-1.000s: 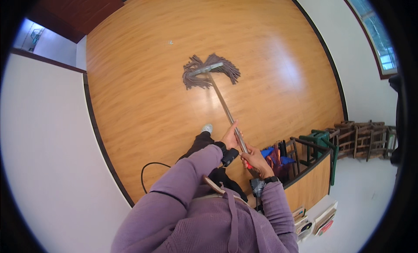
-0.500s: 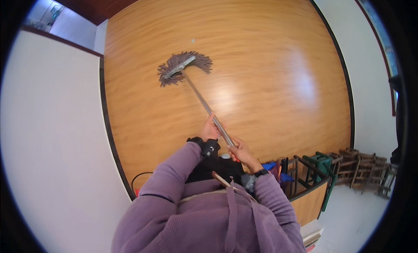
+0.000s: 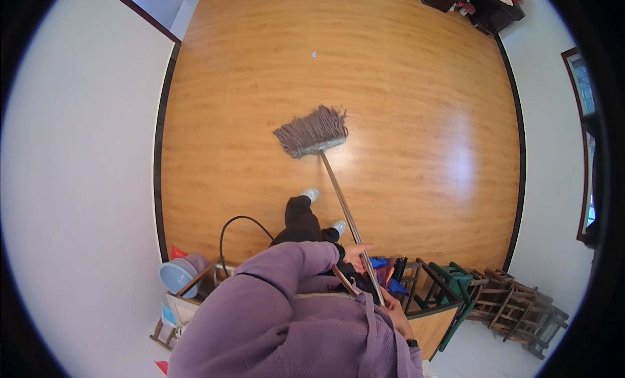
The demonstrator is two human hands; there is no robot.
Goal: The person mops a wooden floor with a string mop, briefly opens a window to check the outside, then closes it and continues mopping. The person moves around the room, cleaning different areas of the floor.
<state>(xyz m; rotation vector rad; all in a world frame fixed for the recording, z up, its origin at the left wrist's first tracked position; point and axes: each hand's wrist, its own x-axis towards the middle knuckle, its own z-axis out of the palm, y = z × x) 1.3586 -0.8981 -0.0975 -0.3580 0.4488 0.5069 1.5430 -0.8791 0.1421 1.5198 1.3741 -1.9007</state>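
A mop with a mass of grey-brown strands [image 3: 314, 130] lies on the wooden floor [image 3: 247, 105] ahead of me, its strands spread away from me. From its metal clamp, a long metal handle [image 3: 338, 192] slants back to my body. My left hand [image 3: 355, 256] holds the handle's upper part, one digit stretched across it. Lower, close to my waist on the right, my right hand [image 3: 397, 313] is wrapped round the end of the handle; part of its fingers is hidden. My feet, in pale silvery shoes [image 3: 311, 194], stand left of the handle.
A small pale scrap [image 3: 314, 54] lies beyond the mop. White walls flank the floor. Behind me are a wooden-topped table [image 3: 433, 329], stacked wooden stools [image 3: 514, 303], a green chair [image 3: 449, 280], and a light blue basin [image 3: 177, 276]. Dark furniture [image 3: 491, 13] stands at the far right.
The mop head has come nearer and to the right, and its strands now trail away from me. Both hands have drawn back toward my right side, still on the handle.
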